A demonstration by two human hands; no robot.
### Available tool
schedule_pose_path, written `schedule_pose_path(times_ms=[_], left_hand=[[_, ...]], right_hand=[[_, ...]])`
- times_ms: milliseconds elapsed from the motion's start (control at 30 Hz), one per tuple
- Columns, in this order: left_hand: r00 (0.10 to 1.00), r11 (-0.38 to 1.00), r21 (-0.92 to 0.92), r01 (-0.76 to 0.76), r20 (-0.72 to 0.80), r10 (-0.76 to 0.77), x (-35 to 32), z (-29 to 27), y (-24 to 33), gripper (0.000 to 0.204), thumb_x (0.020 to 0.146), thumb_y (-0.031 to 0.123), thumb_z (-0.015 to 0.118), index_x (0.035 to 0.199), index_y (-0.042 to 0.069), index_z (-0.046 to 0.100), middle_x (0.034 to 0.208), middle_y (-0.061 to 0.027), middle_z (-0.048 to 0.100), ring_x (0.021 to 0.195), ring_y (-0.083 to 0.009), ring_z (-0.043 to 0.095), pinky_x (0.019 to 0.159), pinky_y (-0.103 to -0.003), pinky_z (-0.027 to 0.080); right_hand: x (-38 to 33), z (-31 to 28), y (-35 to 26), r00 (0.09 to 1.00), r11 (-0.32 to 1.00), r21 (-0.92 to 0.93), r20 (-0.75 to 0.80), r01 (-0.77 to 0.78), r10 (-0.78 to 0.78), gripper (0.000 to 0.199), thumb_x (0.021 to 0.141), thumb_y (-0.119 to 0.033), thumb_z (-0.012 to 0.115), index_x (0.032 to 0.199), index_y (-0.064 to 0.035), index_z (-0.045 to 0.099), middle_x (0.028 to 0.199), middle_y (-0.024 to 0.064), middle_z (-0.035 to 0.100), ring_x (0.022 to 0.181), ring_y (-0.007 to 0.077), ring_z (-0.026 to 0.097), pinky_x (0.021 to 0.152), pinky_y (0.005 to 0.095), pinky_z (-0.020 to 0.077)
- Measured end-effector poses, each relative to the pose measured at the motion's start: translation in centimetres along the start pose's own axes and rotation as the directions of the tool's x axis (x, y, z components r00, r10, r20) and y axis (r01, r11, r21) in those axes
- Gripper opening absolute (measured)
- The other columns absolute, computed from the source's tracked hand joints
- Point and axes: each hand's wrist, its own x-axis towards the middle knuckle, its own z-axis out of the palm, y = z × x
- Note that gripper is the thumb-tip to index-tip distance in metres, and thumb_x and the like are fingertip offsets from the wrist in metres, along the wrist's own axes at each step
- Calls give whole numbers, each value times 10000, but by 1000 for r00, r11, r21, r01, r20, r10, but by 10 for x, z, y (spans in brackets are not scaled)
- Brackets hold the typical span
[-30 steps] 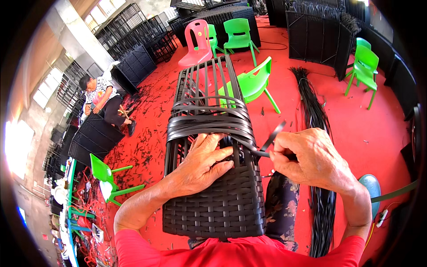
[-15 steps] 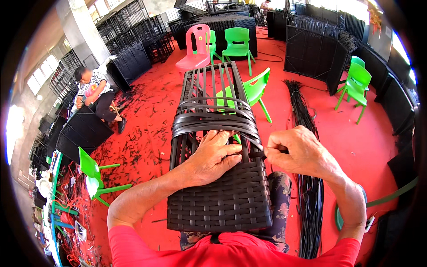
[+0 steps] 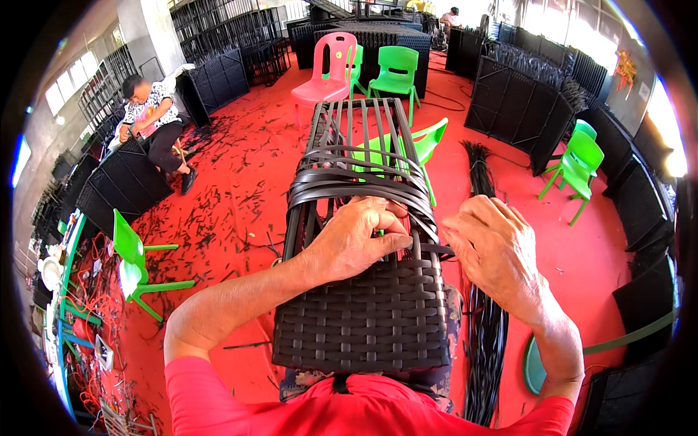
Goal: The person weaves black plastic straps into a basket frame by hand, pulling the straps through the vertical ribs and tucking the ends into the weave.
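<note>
The left hand (image 3: 354,236) lies across the middle of the frame, its fingers curled in and the thumb pointing right; half a second ago we saw it flatter, with the fingers spread over the same gap. Whether thumb and fingertip meet on anything we cannot tell. The right hand (image 3: 499,251) is just right of centre, loosely bent where earlier it was balled into a fist, and a little further from the left hand. A dark strip end (image 3: 439,249) pokes out beside its fingertips (we cannot tell if they pinch it); a second ago a longer piece looped up there.

Between our forearms, in the lower centre, the black woven piece (image 3: 363,320) is supported over the lap, its near half woven close and its far half showing gaps. Loose black strips (image 3: 349,190) still wrap across it, just above the left hand.

The whole view has shifted: the green chair (image 3: 134,265) at left sits nearer the rim, and the green round-edged thing (image 3: 534,367) at lower right now shows more beside the right forearm. Right of the woven piece, a long bundle of black strips (image 3: 486,341) runs down the red floor (image 3: 560,291). At upper left, a co-worker (image 3: 154,120) is seated and bent forward.
</note>
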Motion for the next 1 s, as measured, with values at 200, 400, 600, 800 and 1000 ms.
schedule_pose_path(times_ms=[200, 400, 600, 800, 1000], left_hand=[[974, 936, -270, 226, 33, -226, -5, -21, 6, 238, 895, 222, 643, 904, -14, 668, 930, -57, 663, 841, -86, 582, 767, -249, 464], [991, 973, -190, 130, -15, -135, -35, -34, -2, 216, 882, 213, 666, 874, -2, 661, 982, -100, 647, 879, -132, 602, 780, -291, 479], [989, 917, 379, -122, 121, 82, -39, -23, -18, 233, 854, 195, 621, 994, 11, 648, 1277, -193, 457, 1267, -388, 372, 1031, -501, 311], [979, 915, 376, -146, 188, 79, -35, -21, -29, 255, 858, 179, 570, 1026, -4, 627, 1209, -225, 466, 1222, -405, 387, 1026, -540, 302], [975, 896, 428, -119, 220, 24, -37, -20, -26, 251, 840, 120, 572, 1030, -35, 627, 1418, -220, 301, 1326, -387, 265, 1052, -499, 261]], right_hand=[[23, 20, -11, 937, 867, 441, 340, -232, 78, 168, 896, -170, 614, 938, -14, 657, 654, 120, 591, 551, 225, 577, 559, 340, 469], [43, 21, -3, 732, 629, 526, 674, -573, 104, 254, 919, -251, 607, 839, -24, 689, 567, -4, 554, 553, 42, 478, 509, 265, 413], [47, 28, -7, 834, 829, 442, 549, -343, 53, 221, 859, -194, 598, 750, -5, 631, 546, 19, 542, 501, 68, 460, 485, 310, 406], [51, 25, -9, 814, 833, 383, 566, -400, 131, 233, 834, -154, 583, 673, 12, 552, 500, 58, 458, 493, 65, 436, 480, 309, 402], [47, 31, -17, 873, 870, 376, 474, -320, 116, 229, 836, -164, 598, 701, 21, 579, 550, 91, 522, 512, 152, 479, 515, 325, 427]])
